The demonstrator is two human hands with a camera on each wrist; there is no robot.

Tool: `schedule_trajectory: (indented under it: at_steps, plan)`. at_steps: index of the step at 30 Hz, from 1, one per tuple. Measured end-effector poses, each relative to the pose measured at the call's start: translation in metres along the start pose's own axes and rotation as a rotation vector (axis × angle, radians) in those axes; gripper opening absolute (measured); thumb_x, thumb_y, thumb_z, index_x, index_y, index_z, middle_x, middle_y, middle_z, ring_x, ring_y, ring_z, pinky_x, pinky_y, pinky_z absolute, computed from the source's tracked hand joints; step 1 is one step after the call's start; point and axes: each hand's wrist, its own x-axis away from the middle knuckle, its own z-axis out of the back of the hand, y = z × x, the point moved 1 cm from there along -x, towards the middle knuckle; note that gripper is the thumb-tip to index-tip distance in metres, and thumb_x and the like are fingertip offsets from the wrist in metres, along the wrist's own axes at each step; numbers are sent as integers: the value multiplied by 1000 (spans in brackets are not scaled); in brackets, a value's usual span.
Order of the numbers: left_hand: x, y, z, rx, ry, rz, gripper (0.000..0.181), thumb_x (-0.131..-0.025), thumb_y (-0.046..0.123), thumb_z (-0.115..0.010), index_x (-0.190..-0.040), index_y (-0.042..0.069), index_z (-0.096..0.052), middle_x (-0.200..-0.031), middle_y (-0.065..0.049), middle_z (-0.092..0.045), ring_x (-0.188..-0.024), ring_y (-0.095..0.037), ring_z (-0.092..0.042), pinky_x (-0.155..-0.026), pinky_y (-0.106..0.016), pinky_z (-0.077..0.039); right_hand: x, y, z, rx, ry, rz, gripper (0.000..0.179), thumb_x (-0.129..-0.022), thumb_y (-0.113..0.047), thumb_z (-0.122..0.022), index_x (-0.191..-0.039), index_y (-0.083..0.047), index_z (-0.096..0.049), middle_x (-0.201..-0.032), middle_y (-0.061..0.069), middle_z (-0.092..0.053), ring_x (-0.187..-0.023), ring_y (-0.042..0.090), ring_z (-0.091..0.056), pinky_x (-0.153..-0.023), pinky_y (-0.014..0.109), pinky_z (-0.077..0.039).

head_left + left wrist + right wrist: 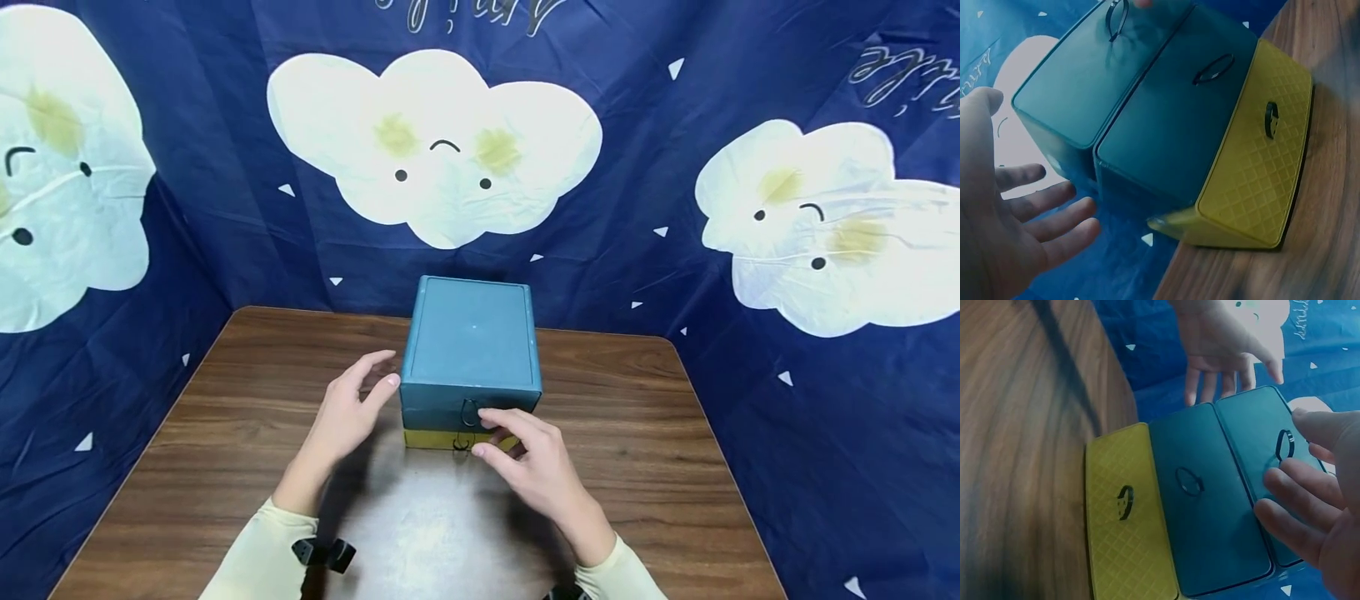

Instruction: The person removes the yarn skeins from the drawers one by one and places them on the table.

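Note:
A small stacked drawer box (pixel 472 333) stands on the wooden table, its smooth top teal. Two teal fronts and a quilted yellow bottom drawer (pixel 1257 156) show in the wrist views, each with a black loop pull. My left hand (pixel 348 412) is beside the box's left side, fingers spread and holding nothing. In front of the box is my right hand (pixel 536 458), its fingers loosely bent. Its thumb and fingertips are either side of the upper pull (pixel 1285 445), close to it but not visibly closed on it.
Brown wood-grain tabletop (pixel 622 433) extends around the box. Behind and on both sides hangs dark blue cloth (pixel 637 50) printed with white cloud faces. A black band (pixel 322 552) with a small device circles the left wrist.

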Motion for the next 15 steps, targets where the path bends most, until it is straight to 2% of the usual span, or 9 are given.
schedule_trajectory:
  at_steps: [3, 7, 11, 15]
  plan:
    - [-1, 1, -5, 22, -9, 0, 40, -105, 28, -59, -141, 10, -59, -127, -10, -69, -110, -26, -68, -95, -48, -54, -3, -1, -2, -10, -20, -26, 40, -91, -23, -80, -129, -14, -70, -113, 5, -73, -89, 9, -71, -65, 22, -58]
    - [-2, 4, -8, 43, -8, -6, 39, -105, 28, -59, -140, 10, -59, -128, -10, -68, -110, -26, -67, -94, -48, -54, -5, -2, -4, -8, -44, -26, 39, -92, -24, -79, -129, -12, -70, -117, 4, -73, -90, 16, -72, -66, 26, -60]
    - [-4, 6, -9, 48, -18, -5, 41, -106, 29, -58, -142, 10, -58, -131, -11, -67, -112, -27, -67, -95, -51, -53, -6, -2, -5, 43, -61, -6, 38, -93, -25, -79, -128, -13, -71, -120, -1, -72, -93, 20, -72, -73, 31, -60]
    - [-7, 6, -9, 33, -35, 9, 43, -106, 34, -57, -144, 13, -57, -131, -11, -67, -116, -28, -65, -97, -52, -52, -5, -2, -5, 121, -68, 24, 36, -94, -28, -77, -127, -16, -72, -122, -8, -70, -103, 15, -70, -84, 34, -58]
